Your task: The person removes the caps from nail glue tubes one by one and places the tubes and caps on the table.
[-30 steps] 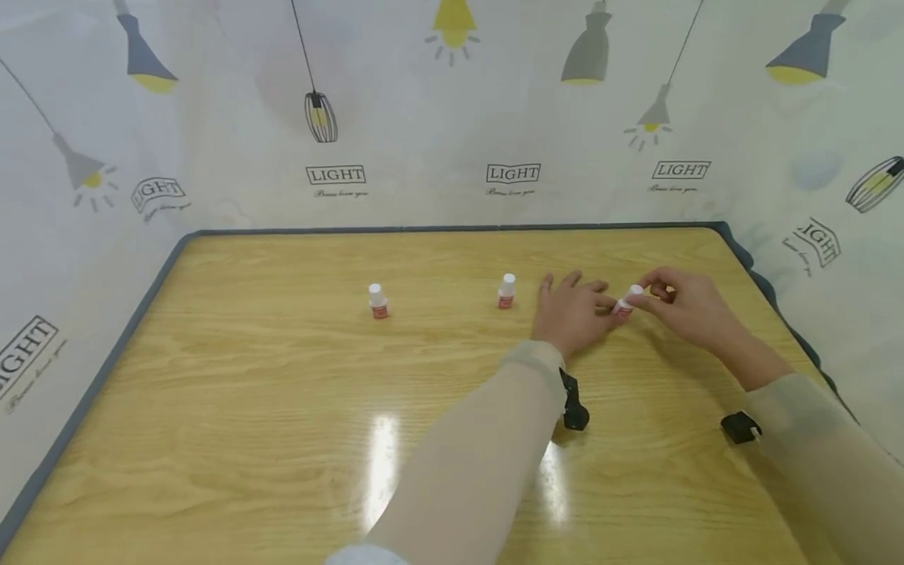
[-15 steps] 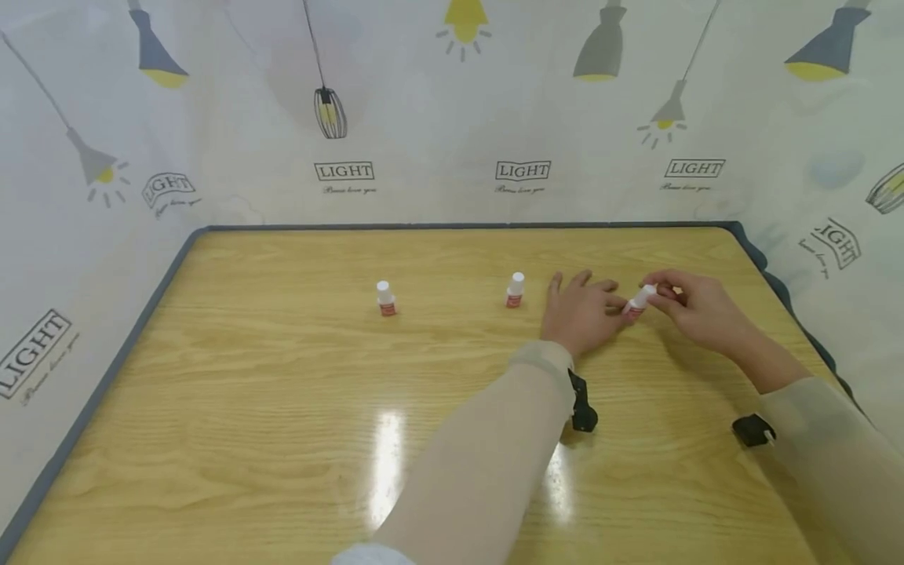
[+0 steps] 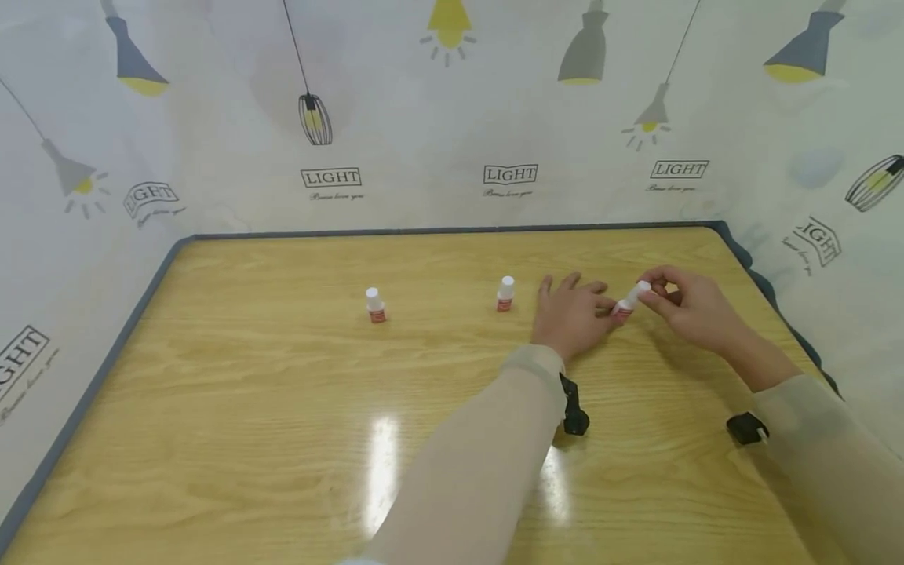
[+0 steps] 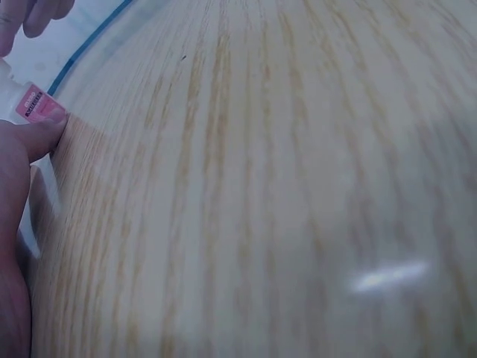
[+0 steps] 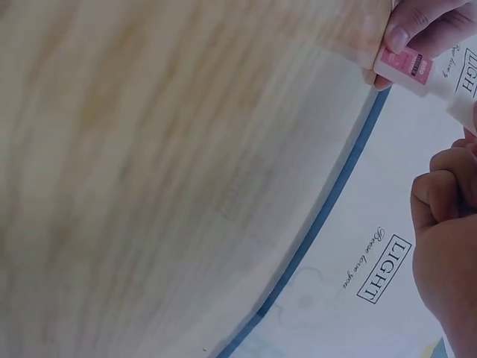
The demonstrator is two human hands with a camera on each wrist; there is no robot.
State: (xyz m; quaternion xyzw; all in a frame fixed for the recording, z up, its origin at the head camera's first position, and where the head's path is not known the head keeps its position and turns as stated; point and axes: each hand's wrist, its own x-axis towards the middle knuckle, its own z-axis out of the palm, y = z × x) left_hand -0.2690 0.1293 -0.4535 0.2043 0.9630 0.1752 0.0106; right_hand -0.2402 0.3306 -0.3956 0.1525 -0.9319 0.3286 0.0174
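Note:
A small white bottle [image 3: 623, 308] with a pink-red label stands tilted to the right, between my two hands. Low on its label, the thumb and a finger of my left hand [image 3: 574, 316] pinch it, while that hand's other fingers spread over the table. My right hand [image 3: 695, 310] pinches the white cap [image 3: 640, 289] at the bottle's upper end. The right wrist view shows the bottle's label [image 5: 406, 66] beside the left thumb, with the cap partly cut off by the frame edge. Whether cap and bottle are apart, I cannot tell.
Two similar bottles stand upright to the left: one bottle [image 3: 504, 294] near my left hand, another bottle [image 3: 376, 305] farther left. The wood-grain table [image 3: 247, 392] has a dark edge strip [image 3: 452, 231]. Lamp-printed sheeting [image 3: 410, 118] rises behind and at both sides.
The right fingers have drawn slightly up and right from my left hand, and more of the bottle's white upper part shows between the hands. The left hand keeps its pinch; the view shifted slightly.

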